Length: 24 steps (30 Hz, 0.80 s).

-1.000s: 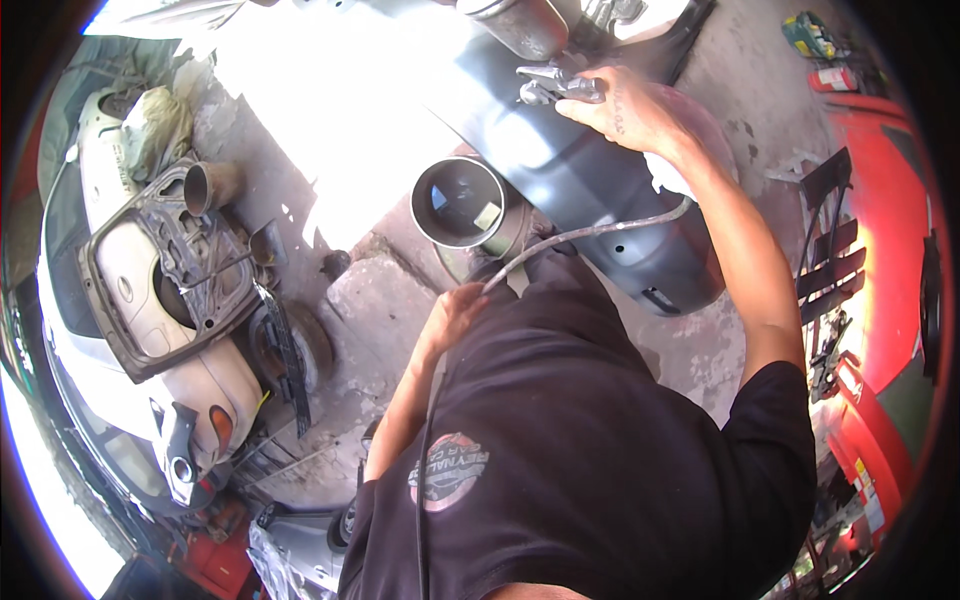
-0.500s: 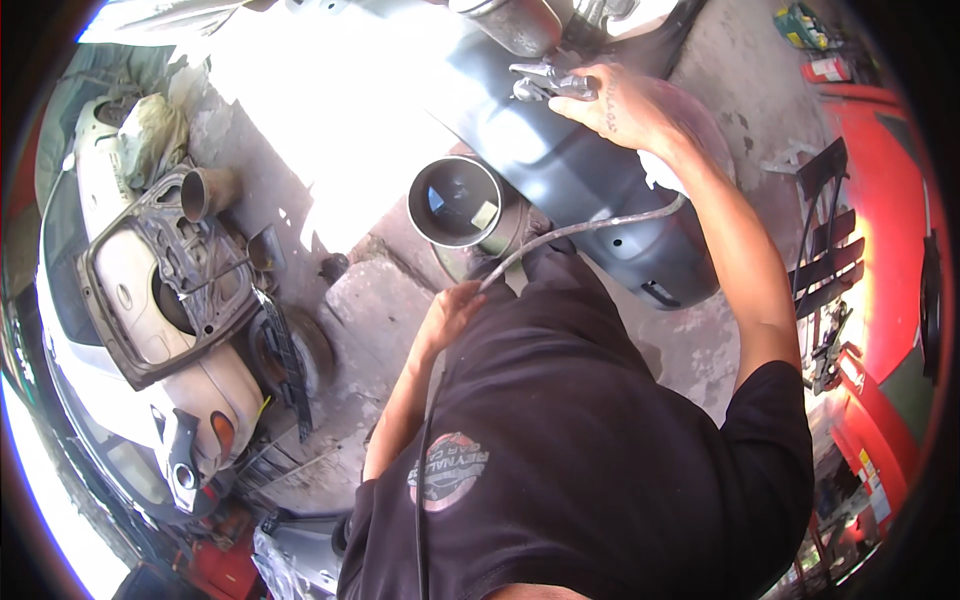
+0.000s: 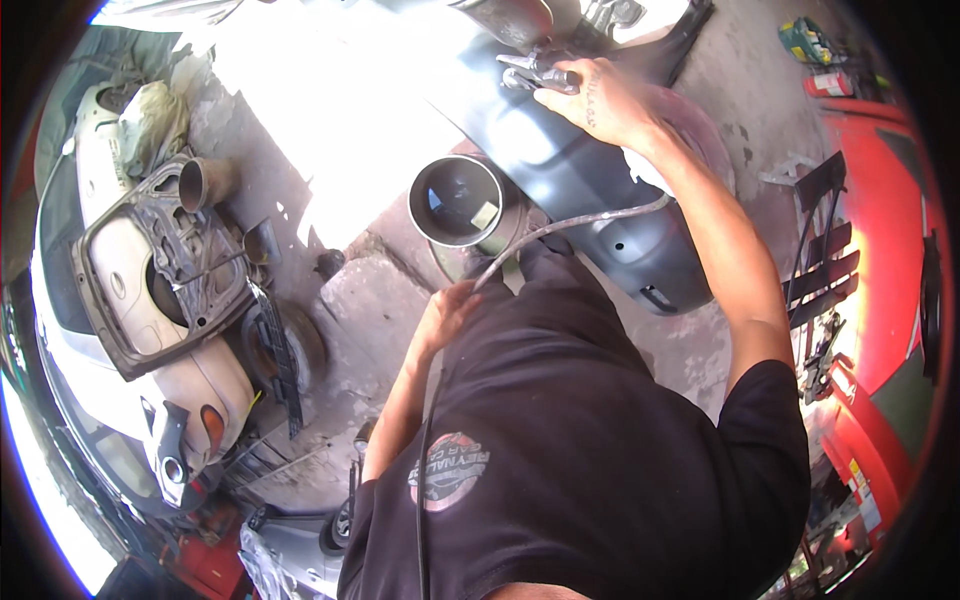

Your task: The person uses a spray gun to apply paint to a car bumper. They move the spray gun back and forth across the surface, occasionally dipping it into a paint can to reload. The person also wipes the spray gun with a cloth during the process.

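My right hand (image 3: 608,105) is closed around a spray gun (image 3: 528,74), held over a dark grey glossy car panel (image 3: 625,235) that looks like a bumper. The fingers on its far side are hidden. White cloth or paper (image 3: 645,170) shows under my right wrist. Lower down, my left hand (image 3: 447,315) grips a grey air hose (image 3: 560,223), which arcs across the panel toward my right forearm. Just beyond my left hand, a round open metal container (image 3: 456,202) stands beside the panel.
A metal can (image 3: 505,20) stands beyond the panel. On the left are a beige bumper (image 3: 215,375), a bare door frame (image 3: 130,345) and a tire (image 3: 300,345). Red car body parts (image 3: 875,240) and black slats (image 3: 825,250) line the right side. Sunlight whites out the far floor.
My right hand has shifted slightly left and away from me, carrying the spray gun along the panel. The hose has moved a little with it. My left hand keeps its grip.
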### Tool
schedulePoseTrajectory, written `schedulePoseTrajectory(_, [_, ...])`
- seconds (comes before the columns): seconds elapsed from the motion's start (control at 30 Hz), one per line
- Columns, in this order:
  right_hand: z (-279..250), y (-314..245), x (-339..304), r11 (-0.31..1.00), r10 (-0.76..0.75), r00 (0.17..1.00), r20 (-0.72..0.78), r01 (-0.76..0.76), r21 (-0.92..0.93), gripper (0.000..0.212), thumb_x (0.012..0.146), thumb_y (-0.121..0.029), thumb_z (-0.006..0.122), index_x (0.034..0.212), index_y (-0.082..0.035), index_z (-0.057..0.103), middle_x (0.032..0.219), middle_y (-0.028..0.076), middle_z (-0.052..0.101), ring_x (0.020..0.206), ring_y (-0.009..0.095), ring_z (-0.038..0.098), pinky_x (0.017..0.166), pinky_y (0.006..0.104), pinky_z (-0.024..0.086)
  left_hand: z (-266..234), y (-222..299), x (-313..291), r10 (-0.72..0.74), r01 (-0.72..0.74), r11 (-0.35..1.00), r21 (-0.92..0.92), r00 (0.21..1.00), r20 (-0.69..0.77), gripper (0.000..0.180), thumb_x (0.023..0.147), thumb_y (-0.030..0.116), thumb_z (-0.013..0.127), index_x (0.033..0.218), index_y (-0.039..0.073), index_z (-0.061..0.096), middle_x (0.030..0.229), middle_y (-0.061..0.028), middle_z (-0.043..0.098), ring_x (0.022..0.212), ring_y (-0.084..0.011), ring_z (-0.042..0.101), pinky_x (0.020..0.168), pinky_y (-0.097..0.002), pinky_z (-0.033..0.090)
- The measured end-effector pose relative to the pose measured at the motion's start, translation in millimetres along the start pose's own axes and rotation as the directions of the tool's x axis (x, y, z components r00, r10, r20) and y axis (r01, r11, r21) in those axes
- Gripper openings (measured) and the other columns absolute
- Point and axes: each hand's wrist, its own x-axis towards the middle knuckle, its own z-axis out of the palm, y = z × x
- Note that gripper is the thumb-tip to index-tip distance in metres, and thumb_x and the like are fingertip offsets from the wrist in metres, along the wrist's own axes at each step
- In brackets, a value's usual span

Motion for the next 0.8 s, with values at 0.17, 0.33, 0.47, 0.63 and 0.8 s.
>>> schedulePoseTrajectory(0.17, [4.3, -25.1, 21.2, 0.999, -0.011, 1.0, -0.024, 0.01, -0.04, 0.059, 0.09, -0.04, 0.075, 0.127, 0.005, 0.068, 0.093, 0.025, 0.075, 0.082, 0.033, 0.074, 0.079, 0.0416, 0.056, 3.6, -22.2, 5.8, 0.007, -0.009, 0.999, -0.048, 0.999, -0.041, 0.046, 0.099, 0.027, 0.07, 0.131, -0.006, 0.064, 0.113, -0.0209, 0.074, 0.102, -0.0244, 0.072, 0.09, -0.0374, 0.055])
schedulePoseTrajectory(0.33, [6.0, -27.2, 12.3, 0.998, -0.025, 0.996, 0.087, 0.029, -0.047, 0.053, 0.091, -0.038, 0.075, 0.125, 0.002, 0.069, 0.09, 0.025, 0.074, 0.08, 0.032, 0.074, 0.077, 0.0417, 0.056, -1.4, -36.0, 6.6, -0.011, 0.007, 0.993, -0.118, 0.999, -0.04, 0.044, 0.097, 0.024, 0.071, 0.13, -0.005, 0.064, 0.116, -0.0256, 0.073, 0.107, -0.03, 0.073, 0.093, -0.0392, 0.055])
schedulePoseTrajectory(0.47, [14.2, -14.6, -0.2, 0.996, -0.054, 0.998, -0.039, 0.052, -0.071, 0.051, 0.091, -0.037, 0.075, 0.12, 0.005, 0.07, 0.086, 0.024, 0.073, 0.077, 0.029, 0.074, 0.073, 0.0401, 0.055, -5.3, -22.9, 5.5, 0.023, -0.025, 0.996, -0.089, 0.999, -0.023, 0.043, 0.098, 0.022, 0.07, 0.13, -0.005, 0.064, 0.117, -0.0255, 0.073, 0.108, -0.0309, 0.072, 0.093, -0.0391, 0.054])
schedulePoseTrajectory(0.63, [17.0, -35.9, 20.2, 0.999, 0.008, 0.998, -0.057, -0.011, -0.05, 0.054, 0.091, -0.036, 0.075, 0.119, 0.01, 0.069, 0.092, 0.026, 0.075, 0.086, 0.032, 0.076, 0.08, 0.0406, 0.057, -16.3, -21.9, 4.4, 0.057, -0.059, 0.994, -0.097, 0.998, -0.019, 0.04, 0.099, 0.021, 0.068, 0.129, -0.004, 0.064, 0.116, -0.0253, 0.073, 0.109, -0.0328, 0.072, 0.094, -0.0401, 0.053])
schedulePoseTrajectory(0.8, [33.9, -44.3, 1.3, 0.999, 0.001, 1.0, -0.029, -0.002, -0.033, 0.052, 0.092, -0.036, 0.074, 0.12, 0.008, 0.069, 0.095, 0.027, 0.074, 0.089, 0.036, 0.075, 0.082, 0.0438, 0.057, -38.3, -58.5, 8.8, 0.105, -0.106, 0.993, -0.05, 0.994, -0.007, 0.04, 0.099, 0.023, 0.066, 0.128, -0.005, 0.065, 0.114, -0.0256, 0.073, 0.108, -0.0326, 0.072, 0.094, -0.0409, 0.053])
